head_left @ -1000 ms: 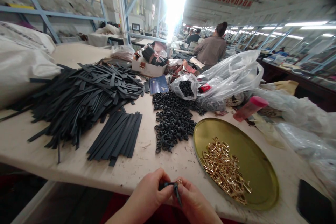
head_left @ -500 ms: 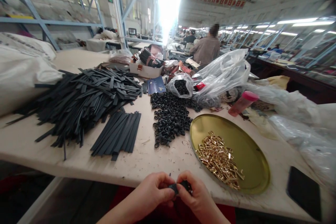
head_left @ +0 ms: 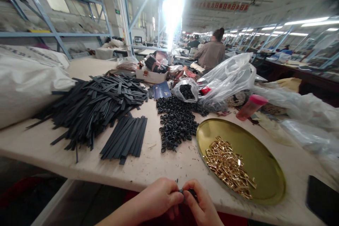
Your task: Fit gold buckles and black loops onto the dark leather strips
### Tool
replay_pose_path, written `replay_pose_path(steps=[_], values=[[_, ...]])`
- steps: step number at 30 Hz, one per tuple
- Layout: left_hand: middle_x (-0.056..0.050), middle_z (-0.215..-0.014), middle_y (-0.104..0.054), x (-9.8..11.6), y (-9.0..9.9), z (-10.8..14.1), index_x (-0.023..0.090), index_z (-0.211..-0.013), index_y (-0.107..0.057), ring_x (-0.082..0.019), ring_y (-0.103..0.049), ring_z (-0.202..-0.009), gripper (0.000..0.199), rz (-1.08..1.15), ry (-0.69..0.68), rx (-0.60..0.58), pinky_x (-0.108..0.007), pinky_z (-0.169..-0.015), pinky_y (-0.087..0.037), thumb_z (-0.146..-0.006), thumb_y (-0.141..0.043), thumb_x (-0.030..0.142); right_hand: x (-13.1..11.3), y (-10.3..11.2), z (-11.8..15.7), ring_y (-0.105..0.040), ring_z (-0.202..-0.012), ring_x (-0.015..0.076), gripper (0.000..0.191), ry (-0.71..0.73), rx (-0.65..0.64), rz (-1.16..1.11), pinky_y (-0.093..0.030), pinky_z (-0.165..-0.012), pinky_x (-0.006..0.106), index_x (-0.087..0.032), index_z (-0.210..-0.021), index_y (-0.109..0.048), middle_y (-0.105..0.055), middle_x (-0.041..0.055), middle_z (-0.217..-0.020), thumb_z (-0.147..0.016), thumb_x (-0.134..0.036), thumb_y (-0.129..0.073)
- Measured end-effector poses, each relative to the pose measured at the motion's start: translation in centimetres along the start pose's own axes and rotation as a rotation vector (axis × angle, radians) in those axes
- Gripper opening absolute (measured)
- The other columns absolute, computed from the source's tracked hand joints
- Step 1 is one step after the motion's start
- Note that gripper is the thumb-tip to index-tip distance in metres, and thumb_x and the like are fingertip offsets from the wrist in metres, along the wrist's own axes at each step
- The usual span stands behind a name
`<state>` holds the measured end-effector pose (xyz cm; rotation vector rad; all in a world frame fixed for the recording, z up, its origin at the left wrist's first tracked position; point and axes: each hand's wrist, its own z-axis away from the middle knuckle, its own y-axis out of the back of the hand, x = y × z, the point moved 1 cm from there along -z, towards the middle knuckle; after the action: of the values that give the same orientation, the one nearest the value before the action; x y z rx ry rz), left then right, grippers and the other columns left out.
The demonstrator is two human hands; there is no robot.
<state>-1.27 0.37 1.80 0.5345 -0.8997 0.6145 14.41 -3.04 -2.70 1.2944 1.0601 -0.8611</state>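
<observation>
At the table's front edge, my left hand (head_left: 165, 197) and my right hand (head_left: 198, 201) meet, fingertips pinched on a small dark strip (head_left: 182, 191) mostly hidden by the fingers. Beyond them lies a heap of small black rings (head_left: 176, 123). To its left are a neat row of black strips (head_left: 125, 137) and a large loose pile of black strips (head_left: 97, 106). Gold-coloured metal buckles (head_left: 229, 166) lie in a round gold tray (head_left: 267, 169) to the right of my hands.
A black phone (head_left: 323, 197) lies at the right edge. Behind the tray are a pink-lidded container (head_left: 250, 107) and clear plastic bags (head_left: 230, 77). A white sack (head_left: 29, 84) bulges at the left. Farther back, a person (head_left: 212, 53) faces away.
The view has shifted, so the table's contents appear slightly lower and to the right. My hands stay together, with less of the dark strip showing between the fingers.
</observation>
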Motion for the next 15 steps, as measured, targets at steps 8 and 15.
replay_pose_path(steps=[8, 15], values=[[-0.004, -0.077, -0.067, 0.8, 4.7, -3.0, 0.021, -0.075, -0.065, -0.019, -0.062, -0.076, 0.029, -0.792, -0.085, 0.430, -0.024, -0.065, -0.044, -0.081, -0.045, 0.042, 2.2, 0.8, -5.3, -0.057, -0.064, 0.0183, 0.027, 0.018, 0.040, 0.288, -0.045, -0.060, 0.028, -0.021, -0.076, -0.056, -0.059, 0.0018, -0.067, -0.083, -0.042, -0.040], [-0.015, -0.096, -0.059, -1.0, 16.1, -4.5, 0.008, -0.093, -0.057, -0.023, -0.059, -0.087, 0.023, -0.953, 0.253, 0.817, -0.035, -0.073, -0.046, -0.086, -0.044, 0.025, 4.3, 1.3, -8.0, -0.059, -0.084, 0.0236, 0.023, 0.168, 0.220, 0.561, -0.047, -0.076, 0.037, -0.020, -0.083, -0.060, -0.065, 0.0080, -0.088, -0.080, -0.039, -0.047]])
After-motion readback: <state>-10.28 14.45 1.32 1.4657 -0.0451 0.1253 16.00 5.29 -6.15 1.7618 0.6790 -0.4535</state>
